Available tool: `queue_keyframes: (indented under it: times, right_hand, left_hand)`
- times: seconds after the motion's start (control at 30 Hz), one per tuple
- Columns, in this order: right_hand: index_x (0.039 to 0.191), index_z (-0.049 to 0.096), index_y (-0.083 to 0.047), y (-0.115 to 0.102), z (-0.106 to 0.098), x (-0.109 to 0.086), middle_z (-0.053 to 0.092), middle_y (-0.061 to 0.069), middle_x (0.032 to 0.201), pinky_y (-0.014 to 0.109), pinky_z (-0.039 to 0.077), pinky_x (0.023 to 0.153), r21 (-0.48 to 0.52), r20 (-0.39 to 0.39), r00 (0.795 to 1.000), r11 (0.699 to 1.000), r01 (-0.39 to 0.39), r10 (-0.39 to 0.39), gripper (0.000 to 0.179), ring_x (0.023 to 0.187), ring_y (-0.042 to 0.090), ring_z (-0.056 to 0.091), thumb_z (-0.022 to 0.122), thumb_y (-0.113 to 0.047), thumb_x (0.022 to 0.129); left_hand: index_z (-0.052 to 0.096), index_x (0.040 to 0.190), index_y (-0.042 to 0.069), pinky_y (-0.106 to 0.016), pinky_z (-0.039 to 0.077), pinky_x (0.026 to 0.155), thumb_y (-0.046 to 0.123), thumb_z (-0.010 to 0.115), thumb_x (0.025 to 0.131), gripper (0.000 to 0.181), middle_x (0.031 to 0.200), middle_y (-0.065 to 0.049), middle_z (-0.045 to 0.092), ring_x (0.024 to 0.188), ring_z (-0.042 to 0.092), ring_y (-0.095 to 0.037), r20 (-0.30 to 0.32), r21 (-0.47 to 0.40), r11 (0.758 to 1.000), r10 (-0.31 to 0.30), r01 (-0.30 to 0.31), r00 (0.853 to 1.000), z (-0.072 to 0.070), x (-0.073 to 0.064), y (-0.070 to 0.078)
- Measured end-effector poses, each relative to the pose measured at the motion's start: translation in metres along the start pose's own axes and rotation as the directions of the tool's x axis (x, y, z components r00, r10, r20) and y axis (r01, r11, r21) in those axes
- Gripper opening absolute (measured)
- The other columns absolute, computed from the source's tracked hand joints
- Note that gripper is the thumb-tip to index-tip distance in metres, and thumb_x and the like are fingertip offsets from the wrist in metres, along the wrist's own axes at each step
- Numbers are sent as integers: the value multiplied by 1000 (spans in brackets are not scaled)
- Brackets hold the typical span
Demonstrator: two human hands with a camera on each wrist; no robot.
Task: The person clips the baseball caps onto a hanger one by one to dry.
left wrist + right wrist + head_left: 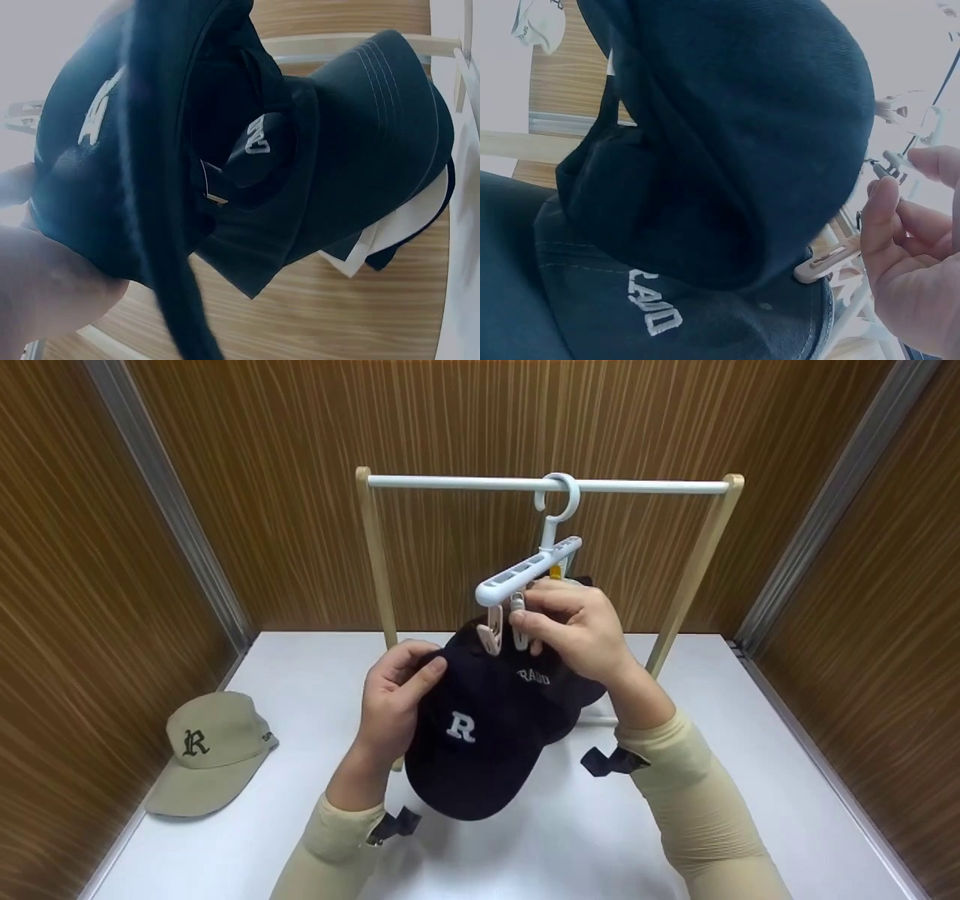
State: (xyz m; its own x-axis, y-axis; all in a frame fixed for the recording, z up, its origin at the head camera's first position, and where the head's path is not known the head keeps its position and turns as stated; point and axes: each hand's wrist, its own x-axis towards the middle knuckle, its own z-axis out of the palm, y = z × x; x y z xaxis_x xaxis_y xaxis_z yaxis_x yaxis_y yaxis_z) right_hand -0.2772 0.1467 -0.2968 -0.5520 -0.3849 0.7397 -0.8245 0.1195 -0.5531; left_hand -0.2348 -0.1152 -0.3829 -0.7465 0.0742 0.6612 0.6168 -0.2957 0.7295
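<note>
My left hand (394,690) grips the side of a navy baseball cap (480,765) with a white R, thumb on its front. In the left wrist view that cap's crown (82,195) fills much of the left side. My right hand (581,630) pinches a pale clothespin-like clip (519,622) under the white hanger (525,574); fingertips and clip also show in the right wrist view. A pinkish clip (490,634) hangs beside it. Just behind, another dark cap (559,690) with white lettering hangs, a clip (829,259) on its edge in the right wrist view.
The hanger hooks over the white rail (465,483) of a rack with wooden legs (694,577). A beige cap (217,750) with a dark R lies on the white table (322,675) at the left. Wood-grain panels (300,525) enclose the back and sides.
</note>
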Motion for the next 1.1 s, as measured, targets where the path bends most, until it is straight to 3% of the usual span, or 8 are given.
queue_keyframes:
  times: [0.13, 0.3, 0.63, 0.87, 1.1]
  right_hand:
    - [105, 85, -1, 0, 1, -2, 74, 6, 91, 29, 54, 73, 23, -19, 1000, 1000, -8, 9, 9, 62, 17, 69, 79, -5, 100]
    - [101, 84, 1, -2, 3, -4, 73, 7, 89, 30, 59, 62, 61, -31, 998, 997, -48, 50, 9, 61, 18, 71, 78, -5, 101]
    - [96, 84, 0, -9, 4, -5, 75, 9, 84, 29, 62, 63, 72, -63, 991, 991, -110, 115, 11, 65, 20, 75, 76, -5, 102]
    - [99, 85, 4, -15, 9, -4, 78, 8, 87, 30, 63, 62, 136, -83, 976, 973, -187, 200, 12, 64, 18, 75, 76, -4, 101]
    - [100, 85, 2, -20, 13, -3, 78, 8, 86, 29, 63, 65, 127, -92, 962, 962, -244, 256, 13, 67, 17, 75, 76, -6, 103]
  left_hand:
    - [66, 115, -16, -33, 58, 87, 0, 67, 107, 18, 103, -6, 74, 95, 70, -21, 6, 5, 1000, 2, -2, 1000, 4, 0, -1]
    - [67, 115, -15, -33, 58, 87, -3, 66, 107, 15, 103, -7, 74, 95, 71, -22, 11, 18, 1000, 13, -13, 1000, 9, 0, -1]
    - [69, 116, -14, -33, 60, 85, -4, 68, 106, 14, 104, -8, 75, 95, 73, -22, 7, 20, 999, 40, -40, 999, 17, 3, -2]
    - [69, 118, -14, -33, 60, 87, -2, 68, 107, 16, 108, -9, 76, 98, 73, -23, -19, 23, 999, 48, -48, 999, 20, 5, -5]
    - [70, 120, -13, -34, 60, 90, 0, 70, 107, 19, 111, -10, 76, 101, 73, -23, -53, 24, 997, 72, -71, 996, 23, 5, -9]
